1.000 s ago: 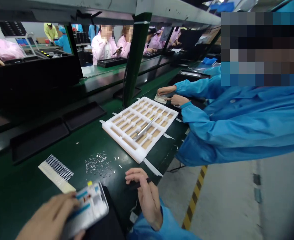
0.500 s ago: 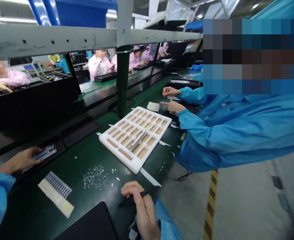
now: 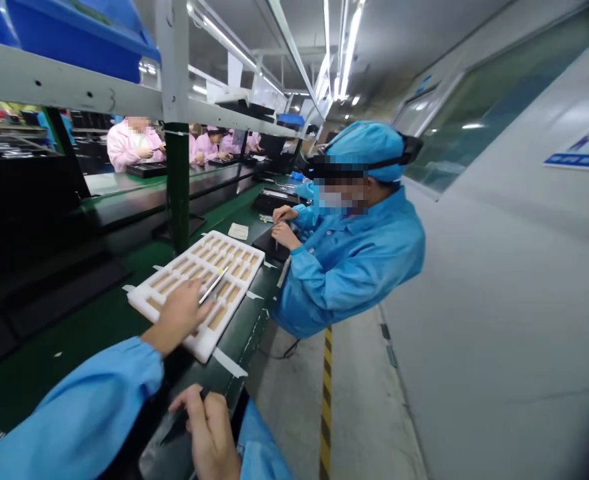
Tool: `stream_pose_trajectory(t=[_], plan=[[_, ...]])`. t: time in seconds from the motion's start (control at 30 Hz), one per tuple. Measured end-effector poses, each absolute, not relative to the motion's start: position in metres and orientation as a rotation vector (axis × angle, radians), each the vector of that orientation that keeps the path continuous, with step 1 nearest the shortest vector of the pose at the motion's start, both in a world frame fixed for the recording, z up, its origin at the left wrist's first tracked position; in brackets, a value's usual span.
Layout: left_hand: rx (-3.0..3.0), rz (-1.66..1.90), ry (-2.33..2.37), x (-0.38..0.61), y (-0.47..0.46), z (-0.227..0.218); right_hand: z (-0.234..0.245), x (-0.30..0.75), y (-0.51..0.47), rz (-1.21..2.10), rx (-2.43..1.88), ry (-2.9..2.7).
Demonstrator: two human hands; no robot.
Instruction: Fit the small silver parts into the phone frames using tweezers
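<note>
My left hand (image 3: pixel 180 313) reaches across the green bench (image 3: pixel 74 333) onto the near part of a white foam tray (image 3: pixel 209 343) with several slots. Its fingers are drawn together on the near end of a pair of metal tweezers (image 3: pixel 215 285) that lies slanted on the tray. My right hand (image 3: pixel 209 433) rests at the bench's front edge, closed round a thin black pen-like tool (image 3: pixel 177 427) that points left. Both my sleeves are blue.
A co-worker in a blue coat and cap (image 3: pixel 354 260) bends over a black tray (image 3: pixel 269 245) just past the white one. A green post (image 3: pixel 178 187) and an overhead shelf (image 3: pixel 74 93) stand behind. A yellow-black floor stripe (image 3: pixel 327 400) runs along the aisle.
My left hand has put the phone-like device down at the left and swung right onto the white tray, to the tweezers. My head has turned right and up. The right hand keeps its tool.
</note>
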State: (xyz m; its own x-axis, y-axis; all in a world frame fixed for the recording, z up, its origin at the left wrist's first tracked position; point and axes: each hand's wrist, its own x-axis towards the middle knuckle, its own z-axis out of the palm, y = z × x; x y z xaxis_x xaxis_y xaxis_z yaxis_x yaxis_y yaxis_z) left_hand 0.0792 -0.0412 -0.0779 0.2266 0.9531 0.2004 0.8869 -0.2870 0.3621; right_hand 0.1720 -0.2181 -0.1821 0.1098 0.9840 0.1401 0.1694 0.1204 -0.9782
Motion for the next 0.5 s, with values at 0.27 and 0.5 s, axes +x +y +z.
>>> stream_pose_trajectory(t=[0.27,0.5], plan=[[2.35,0.551,1.824,0.115,-0.014,-0.068,-0.194,0.175,-0.215,0.993,-1.291,-1.263],[2.439,0.849,1.763,0.054,-0.069,-0.02,-0.186,0.182,-0.207,1.317,-1.146,-1.092]])
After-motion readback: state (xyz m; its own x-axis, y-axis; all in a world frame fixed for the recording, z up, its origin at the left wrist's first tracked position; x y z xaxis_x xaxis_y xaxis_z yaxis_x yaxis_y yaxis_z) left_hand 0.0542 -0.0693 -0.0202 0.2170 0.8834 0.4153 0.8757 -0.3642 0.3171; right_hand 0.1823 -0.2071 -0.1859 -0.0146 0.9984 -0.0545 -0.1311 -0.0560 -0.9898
